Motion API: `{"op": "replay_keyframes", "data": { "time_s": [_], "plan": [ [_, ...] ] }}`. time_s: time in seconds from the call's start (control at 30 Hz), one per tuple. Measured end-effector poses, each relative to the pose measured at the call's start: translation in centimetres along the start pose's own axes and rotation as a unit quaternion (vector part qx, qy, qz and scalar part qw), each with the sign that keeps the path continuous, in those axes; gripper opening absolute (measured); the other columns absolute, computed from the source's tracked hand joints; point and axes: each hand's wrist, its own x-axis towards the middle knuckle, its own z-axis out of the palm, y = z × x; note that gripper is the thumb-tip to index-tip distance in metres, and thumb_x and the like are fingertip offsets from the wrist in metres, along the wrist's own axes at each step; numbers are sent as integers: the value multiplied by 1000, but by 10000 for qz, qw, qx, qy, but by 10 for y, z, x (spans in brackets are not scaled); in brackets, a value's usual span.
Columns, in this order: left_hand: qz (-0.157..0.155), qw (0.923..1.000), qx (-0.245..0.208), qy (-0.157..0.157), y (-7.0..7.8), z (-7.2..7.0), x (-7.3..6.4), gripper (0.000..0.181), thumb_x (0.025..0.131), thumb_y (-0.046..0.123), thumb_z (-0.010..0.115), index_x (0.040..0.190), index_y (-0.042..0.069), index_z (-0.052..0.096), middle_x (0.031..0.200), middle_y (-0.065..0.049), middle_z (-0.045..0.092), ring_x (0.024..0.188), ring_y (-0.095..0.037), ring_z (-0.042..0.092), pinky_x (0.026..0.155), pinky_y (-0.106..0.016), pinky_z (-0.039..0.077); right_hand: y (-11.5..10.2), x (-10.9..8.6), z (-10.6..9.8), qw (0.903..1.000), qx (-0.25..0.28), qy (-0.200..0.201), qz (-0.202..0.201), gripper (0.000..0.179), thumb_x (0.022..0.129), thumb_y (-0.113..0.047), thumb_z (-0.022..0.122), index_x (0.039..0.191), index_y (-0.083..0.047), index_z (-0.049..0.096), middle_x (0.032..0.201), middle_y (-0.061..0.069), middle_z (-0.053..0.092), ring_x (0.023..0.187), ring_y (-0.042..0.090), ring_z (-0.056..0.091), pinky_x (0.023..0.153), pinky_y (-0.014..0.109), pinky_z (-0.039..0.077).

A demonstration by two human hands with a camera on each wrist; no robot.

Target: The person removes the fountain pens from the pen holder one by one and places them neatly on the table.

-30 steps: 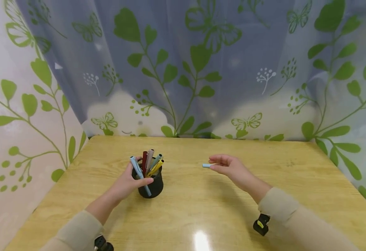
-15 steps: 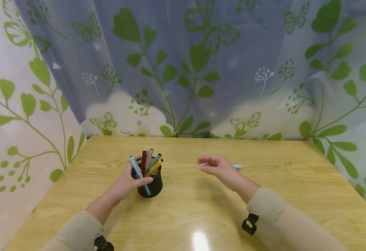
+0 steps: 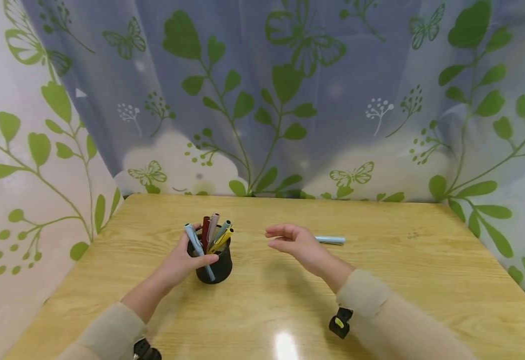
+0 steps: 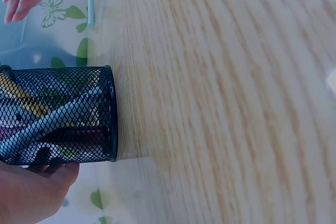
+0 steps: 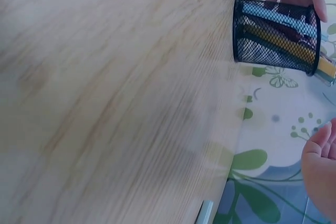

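Note:
My left hand (image 3: 177, 267) holds a black mesh pen holder (image 3: 222, 267) standing on the table, thumb at its near side and fingers behind it. Several pens lean inside: a light blue pen (image 3: 195, 240), a dark red pen (image 3: 206, 231) and a yellow pen (image 3: 223, 239) among them. To the right, my right hand (image 3: 305, 250) hovers above the table with loosely bent fingers and nothing in them. Another light blue pen (image 3: 334, 240) lies on the table behind that hand, its left end hidden by it. The left wrist view shows the holder's mesh wall (image 4: 68, 114) up close.
The wooden table (image 3: 253, 310) runs back to a curtain (image 3: 253, 100) printed with leaves and butterflies. A patterned side panel (image 3: 42, 200) borders the table on the left. Small black wrist devices hang below both sleeves.
My right hand has moved left past the light blue pen, uncovering its right part; the pen stays lying on the table. My left hand and the pen holder stay put.

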Motion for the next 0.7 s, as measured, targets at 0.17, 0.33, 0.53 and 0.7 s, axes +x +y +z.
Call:
{"op": "replay_keyframes", "data": {
  "time_s": [0.17,0.33,0.53,0.7],
  "plan": [
    [25,10000,10,23,0,-1,-2,91,80,35,74,147,21,14,148,-23,20,135,-39,20,99,-58,29,-1,6,12,10000,-21,-28,5,39,90,-14,63,126,0,54,129,16,52,111,23,54,96,42,40],
    [107,9999,-61,-3,1,1,1,91,80,32,74,147,20,14,147,-23,22,134,-38,21,100,-57,28,-3,10,18,10000,-17,-12,-54,38,90,-12,62,126,0,55,128,16,53,111,23,54,93,36,43],
    [24,10000,48,-8,1,1,1,92,80,34,74,148,20,13,148,-24,19,135,-40,19,100,-58,28,-2,13,24,10000,-11,-92,-35,37,91,-12,61,125,-1,55,128,15,54,111,22,54,93,36,43],
    [-13,10000,69,22,-1,1,0,91,80,34,74,147,21,13,148,-25,18,135,-40,18,99,-59,27,0,16,30,10000,9,-80,-58,37,91,-13,62,125,0,56,125,14,56,110,22,55,93,36,43]
  ]
}}
